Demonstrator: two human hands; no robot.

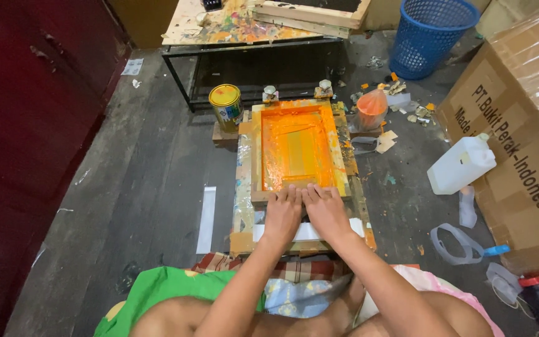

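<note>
A person sits on the floor (132,206) over a wooden screen-printing frame (297,150), its mesh flooded with wet orange ink. It lies flat on a paint-smeared board (242,187) straight ahead. The left hand (283,211) and right hand (324,209) rest side by side on the frame's near edge, fingers (291,195) spread flat, pressing and gripping nothing. The frame looks stiff and light but slippery with ink; its bare wooden rails seem the safest hold. A yellow-lidded paint tin (226,105) stands behind
</note>
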